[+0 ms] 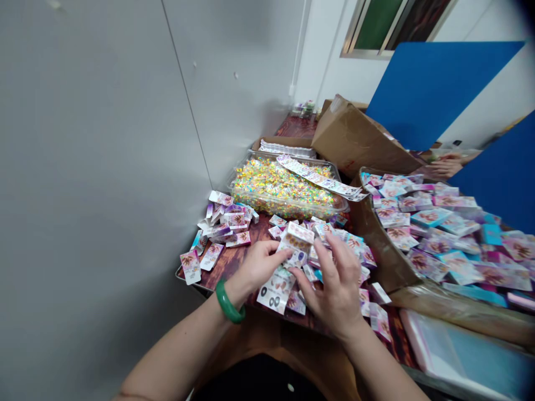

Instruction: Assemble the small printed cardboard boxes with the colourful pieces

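Note:
My left hand [254, 264], with a green bangle on its wrist, pinches a folded printed paper strip [278, 287] between thumb and fingers. The strip hangs down over the table edge and shows rows of small round pictures. My right hand [338, 284] is just right of the strip with its fingers apart; its thumb tip is at the strip's edge, and I cannot tell if it touches. Small printed cartons [295, 301] lie under and around both hands. More cartons [234, 220] are heaped on the left of the table.
Behind my hands stands a clear plastic tub [288, 209] full of small colourful wrapped pieces, with a long printed strip [320, 178] across it. On the right, a cardboard box [382, 259] is piled with cartons. Clear plastic bags [463, 345] lie in front. Another person's hand [445, 167] shows behind.

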`<action>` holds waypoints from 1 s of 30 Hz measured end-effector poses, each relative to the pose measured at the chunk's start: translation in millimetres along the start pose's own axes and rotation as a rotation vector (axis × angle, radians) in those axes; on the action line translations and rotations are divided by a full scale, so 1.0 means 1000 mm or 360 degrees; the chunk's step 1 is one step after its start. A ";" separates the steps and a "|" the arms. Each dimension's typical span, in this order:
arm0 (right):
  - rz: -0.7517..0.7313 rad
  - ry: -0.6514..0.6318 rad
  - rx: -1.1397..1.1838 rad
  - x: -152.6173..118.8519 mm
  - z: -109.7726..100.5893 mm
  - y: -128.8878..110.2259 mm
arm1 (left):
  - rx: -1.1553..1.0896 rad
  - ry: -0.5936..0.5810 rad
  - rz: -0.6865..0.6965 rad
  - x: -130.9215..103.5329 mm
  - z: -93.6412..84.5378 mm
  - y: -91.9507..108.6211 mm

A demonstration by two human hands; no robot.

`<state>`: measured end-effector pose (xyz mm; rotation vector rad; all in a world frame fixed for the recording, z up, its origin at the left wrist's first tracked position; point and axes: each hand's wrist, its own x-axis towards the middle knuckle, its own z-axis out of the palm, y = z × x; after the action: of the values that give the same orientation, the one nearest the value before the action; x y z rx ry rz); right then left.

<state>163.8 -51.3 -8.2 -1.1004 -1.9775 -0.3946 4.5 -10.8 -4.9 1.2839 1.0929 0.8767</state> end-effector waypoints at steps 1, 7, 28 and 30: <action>-0.0041 -0.0059 0.0078 -0.002 0.001 0.000 | -0.0076 -0.0002 -0.0004 0.001 0.000 0.000; 0.0433 -0.0314 0.0636 -0.006 0.010 0.004 | -0.0098 -0.0046 0.0121 -0.004 -0.001 0.007; 0.1232 -0.0325 0.1158 -0.034 0.013 0.019 | 0.0958 0.0357 0.0532 0.002 -0.034 -0.005; 0.1388 -0.0420 0.1204 -0.044 0.010 0.025 | 0.1326 0.0638 0.0508 0.009 -0.060 -0.019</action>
<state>191.3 -55.3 -51.4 -1.3737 -1.4231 0.9163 -51.9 13.4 -22.3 2.0657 1.7014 0.9762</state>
